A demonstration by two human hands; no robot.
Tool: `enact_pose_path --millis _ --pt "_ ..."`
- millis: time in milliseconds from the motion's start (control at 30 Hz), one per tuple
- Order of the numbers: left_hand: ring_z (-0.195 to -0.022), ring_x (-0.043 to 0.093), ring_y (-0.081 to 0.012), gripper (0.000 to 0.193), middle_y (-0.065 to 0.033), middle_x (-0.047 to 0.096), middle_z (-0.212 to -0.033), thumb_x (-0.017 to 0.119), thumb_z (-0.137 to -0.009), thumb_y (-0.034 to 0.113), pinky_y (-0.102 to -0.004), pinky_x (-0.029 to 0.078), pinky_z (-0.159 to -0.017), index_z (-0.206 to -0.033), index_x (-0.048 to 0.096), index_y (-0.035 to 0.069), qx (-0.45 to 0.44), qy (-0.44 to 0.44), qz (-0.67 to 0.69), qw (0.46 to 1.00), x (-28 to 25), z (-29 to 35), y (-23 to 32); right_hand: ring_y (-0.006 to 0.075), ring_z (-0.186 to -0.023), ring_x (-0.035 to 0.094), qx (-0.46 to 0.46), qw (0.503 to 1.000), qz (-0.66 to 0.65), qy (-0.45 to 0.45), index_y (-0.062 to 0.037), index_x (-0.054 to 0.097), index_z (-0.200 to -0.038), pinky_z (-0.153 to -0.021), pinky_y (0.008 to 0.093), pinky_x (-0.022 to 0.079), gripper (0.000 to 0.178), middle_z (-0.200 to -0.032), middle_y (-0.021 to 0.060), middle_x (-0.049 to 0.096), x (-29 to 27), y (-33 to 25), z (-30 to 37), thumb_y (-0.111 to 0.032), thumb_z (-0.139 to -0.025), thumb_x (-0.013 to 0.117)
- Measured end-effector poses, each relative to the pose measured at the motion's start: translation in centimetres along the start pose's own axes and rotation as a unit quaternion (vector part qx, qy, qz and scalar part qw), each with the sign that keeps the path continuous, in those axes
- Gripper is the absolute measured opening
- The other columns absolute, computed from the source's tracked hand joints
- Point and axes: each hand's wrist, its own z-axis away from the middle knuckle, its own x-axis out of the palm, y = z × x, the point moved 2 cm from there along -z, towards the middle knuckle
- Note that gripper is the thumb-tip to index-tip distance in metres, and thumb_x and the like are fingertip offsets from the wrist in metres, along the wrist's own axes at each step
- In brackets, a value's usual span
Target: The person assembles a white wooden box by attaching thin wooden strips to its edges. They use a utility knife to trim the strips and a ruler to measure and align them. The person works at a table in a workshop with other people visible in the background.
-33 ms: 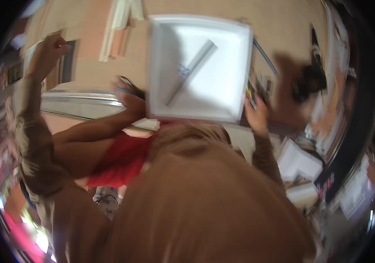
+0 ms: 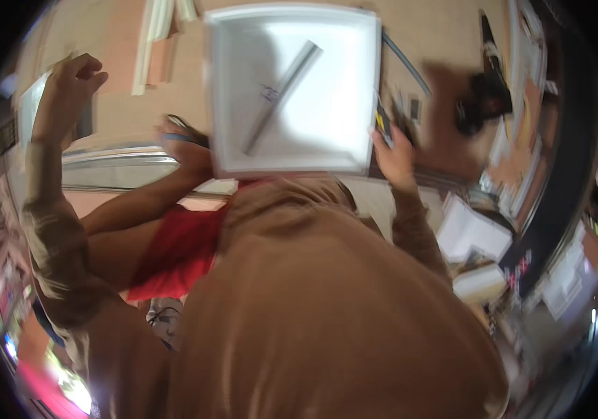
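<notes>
A square white tray (image 2: pixel 290 166) with raised edges lies in front of me, against my lap. Inside it a long grey bar (image 2: pixel 283 98) slants from lower left to upper right, beside a small blue mark on the white surface. My right hand (image 2: pixel 394 155), by the tray's right edge, grips a black and yellow utility knife (image 2: pixel 383 126) pointing away from me. Off to the left my left hand (image 2: pixel 70 89) is raised with fingers curled toward the thumb. I see nothing in it. The picture is blurred by motion.
Pale strips (image 2: pixel 151 45) lie on the brown surface at the far left. A thin blue-grey rod (image 2: pixel 407 63) and a black tool (image 2: pixel 496 87) lie right of the tray. My bare foot (image 2: pixel 186 140) in a sandal sits left of it. Papers (image 2: pixel 475 234) lie at the right.
The whole view has shifted, so the tray, the bar and the right hand appear higher and further left. The right hand keeps hold of the utility knife. The left hand stays raised and curled.
</notes>
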Motion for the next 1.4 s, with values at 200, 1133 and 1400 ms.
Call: enact_pose_path --millis 200,1133,1400 --pt "-0.103 0.072 -0.0242 0.037 -0.0155 0.072 -0.119 0.077 -0.097 0.025 -0.0343 0.058 -0.088 -0.122 0.073 -0.002 0.065 -0.322 0.344 0.880 24.9 8.5 25.1 0.0213 -0.080 0.064 -0.024 0.997 -0.070 -0.026 -0.0001 0.064 -0.101 -0.076 0.0401 0.053 0.042 -0.092 0.0108 0.070 1.6 4.5 -0.1 -0.037 -0.090 0.081" --pt "-0.106 0.072 -0.0398 0.025 -0.0269 0.074 -0.108 0.064 -0.098 0.016 -0.0465 0.055 -0.094 -0.109 0.076 -0.003 0.055 -0.422 0.278 0.861 39.8 10.6 30.9 0.0092 -0.073 0.053 0.054 0.979 -0.175 -0.085 -0.0087 0.054 -0.090 -0.067 0.0275 0.047 0.045 -0.079 -0.0006 0.060 3.3 6.6 -2.0 -0.029 -0.082 0.093" --pt "-0.108 0.073 -0.0367 0.023 -0.0209 0.076 -0.112 0.062 -0.098 0.011 -0.0428 0.056 -0.095 -0.114 0.074 0.000 0.004 -0.389 0.229 0.892 38.7 9.9 28.9 0.0197 -0.075 0.058 -0.026 0.998 0.045 -0.043 -0.0034 0.057 -0.100 -0.070 0.0366 0.049 0.049 -0.080 0.0064 0.060 2.3 4.4 -2.1 -0.041 -0.088 0.086"
